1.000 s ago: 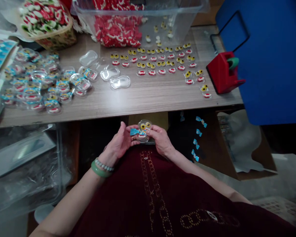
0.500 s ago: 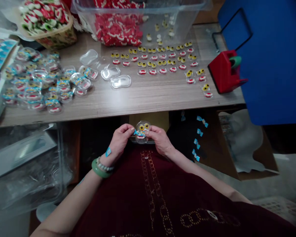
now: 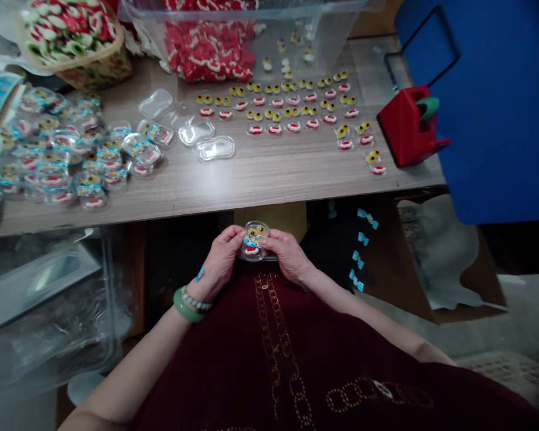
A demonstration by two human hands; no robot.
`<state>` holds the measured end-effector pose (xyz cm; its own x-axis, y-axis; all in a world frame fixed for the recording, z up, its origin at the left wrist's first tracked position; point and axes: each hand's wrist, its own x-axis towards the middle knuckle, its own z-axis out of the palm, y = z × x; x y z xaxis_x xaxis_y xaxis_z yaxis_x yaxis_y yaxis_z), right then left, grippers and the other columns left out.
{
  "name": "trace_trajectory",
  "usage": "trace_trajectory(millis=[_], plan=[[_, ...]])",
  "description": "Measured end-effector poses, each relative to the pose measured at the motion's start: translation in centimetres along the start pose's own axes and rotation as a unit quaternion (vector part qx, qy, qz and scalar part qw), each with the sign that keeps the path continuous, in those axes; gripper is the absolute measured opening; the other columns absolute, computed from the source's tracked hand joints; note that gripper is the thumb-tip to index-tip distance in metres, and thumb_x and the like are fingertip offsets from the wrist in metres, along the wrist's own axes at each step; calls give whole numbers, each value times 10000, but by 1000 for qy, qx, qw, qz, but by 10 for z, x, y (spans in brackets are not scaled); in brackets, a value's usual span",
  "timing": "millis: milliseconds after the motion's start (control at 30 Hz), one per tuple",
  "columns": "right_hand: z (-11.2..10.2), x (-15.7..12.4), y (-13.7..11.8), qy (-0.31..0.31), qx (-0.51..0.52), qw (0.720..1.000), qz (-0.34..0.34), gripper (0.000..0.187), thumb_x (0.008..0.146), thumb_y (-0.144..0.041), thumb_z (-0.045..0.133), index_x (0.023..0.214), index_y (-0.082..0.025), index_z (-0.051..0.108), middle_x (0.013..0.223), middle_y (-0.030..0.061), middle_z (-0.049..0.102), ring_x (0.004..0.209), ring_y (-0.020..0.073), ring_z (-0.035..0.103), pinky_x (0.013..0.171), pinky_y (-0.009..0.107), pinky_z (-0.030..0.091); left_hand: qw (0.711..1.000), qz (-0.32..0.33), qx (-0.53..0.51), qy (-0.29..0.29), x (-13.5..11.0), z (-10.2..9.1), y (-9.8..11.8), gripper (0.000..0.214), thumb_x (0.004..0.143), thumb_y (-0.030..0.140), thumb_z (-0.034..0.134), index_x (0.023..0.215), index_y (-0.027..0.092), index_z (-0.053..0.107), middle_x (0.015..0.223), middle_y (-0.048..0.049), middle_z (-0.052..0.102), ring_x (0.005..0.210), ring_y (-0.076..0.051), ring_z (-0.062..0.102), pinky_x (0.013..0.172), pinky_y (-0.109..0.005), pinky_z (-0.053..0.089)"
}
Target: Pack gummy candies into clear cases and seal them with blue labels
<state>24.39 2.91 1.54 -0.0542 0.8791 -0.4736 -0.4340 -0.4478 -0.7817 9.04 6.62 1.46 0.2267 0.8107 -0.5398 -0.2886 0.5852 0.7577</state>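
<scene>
Between my hands, just in front of the table edge, is a small clear plastic candy pack (image 3: 256, 231) with two yellow eye-shaped candies at its top and a red-and-white mouth-shaped one at its bottom. A blue patterned sticker (image 3: 251, 241) lies across its middle. My left hand (image 3: 224, 251) pinches the pack's left side with thumb and fingers. My right hand (image 3: 285, 251) grips the right side, its thumb at the end of the sticker. A small blue sticker (image 3: 200, 274) clings to my left wrist, above a beaded bracelet and a green bangle (image 3: 186, 306).
Rows of candy-filled trays (image 3: 293, 114) lie on the table (image 3: 273, 179), with empty clear lids (image 3: 215, 148) beside them. Finished-looking packs (image 3: 54, 155) are heaped left. Behind stand a plastic bin (image 3: 323, 36) and a candy tub (image 3: 94, 57). A red tape dispenser (image 3: 404, 129) stands right; blue stickers (image 3: 363, 239) hang below.
The sticker's left end, raised at my left fingertips before, now lies against the pack. My left hand has moved slightly right and up around the pack's side.
</scene>
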Motion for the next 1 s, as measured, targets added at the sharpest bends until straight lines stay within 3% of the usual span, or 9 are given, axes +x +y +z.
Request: trace_trajectory(millis=[200, 367, 467, 600, 767, 933, 1000], plan=[[-1, -1, -1, -2, 0, 1000, 4, 209, 700, -376, 740, 677, -183, 665, 634, -20, 611, 597, 105, 472, 644, 270, 394, 984, -141, -86, -70, -2, 5, 0, 312, 641, 270, 904, 776, 139, 656, 715, -23, 680, 601, -126, 614, 602, -256, 528], [-1, 0, 1, 2, 14, 1000, -2, 207, 713, -368, 749, 681, -178, 673, 645, -20, 623, 595, 99, 475, 634, 261, 373, 992, -55, -116, 4, -5, 16, -3, 332, 597, 247, 926, 762, 145, 655, 715, 3, 685, 608, -101, 609, 598, -219, 521], [0, 2, 0, 1, 23, 1000, -8, 194, 730, -362, 744, 703, -178, 690, 654, -20, 632, 597, 95, 483, 636, 257, 371, 991, -26, -129, 0, -7, 22, -5, 343, 610, 262, 921, 795, 157, 652, 737, 11, 686, 612, -96, 605, 602, -219, 519], [2, 2, -1, 9, 32, 999, -4, 212, 712, -379, 757, 705, -183, 678, 666, -20, 637, 620, 106, 512, 660, 268, 411, 990, -31, -140, -9, -7, 24, -6, 351, 653, 299, 901, 855, 178, 641, 795, 6, 688, 635, -103, 605, 618, -239, 522], [5, 2, -1, 15, 47, 999, 12, 214, 698, -388, 757, 718, -190, 676, 657, -21, 630, 605, 113, 518, 667, 287, 447, 990, -82, -118, -8, -3, 18, -3, 454, 676, 283, 878, 1058, 248, 633, 928, 0, 703, 653, -127, 617, 553, -244, 488], [6, 1, -3, 29, 26, 999, 8, 234, 668, -396, 775, 639, -197, 655, 603, -31, 590, 592, 105, 483, 619, 261, 408, 994, -74, -84, 18, -2, 13, -1, 312, 592, 166, 883, 781, 170, 635, 771, 9, 687, 647, -111, 611, 638, -237, 507], [6, 2, -3, 42, 10, 999, 6, 237, 664, -399, 774, 627, -202, 649, 583, -35, 577, 575, 103, 462, 599, 259, 389, 994, -78, -72, 8, -1, 10, 0, 272, 630, 253, 876, 747, 154, 651, 723, -4, 677, 629, -112, 599, 633, -236, 500]])
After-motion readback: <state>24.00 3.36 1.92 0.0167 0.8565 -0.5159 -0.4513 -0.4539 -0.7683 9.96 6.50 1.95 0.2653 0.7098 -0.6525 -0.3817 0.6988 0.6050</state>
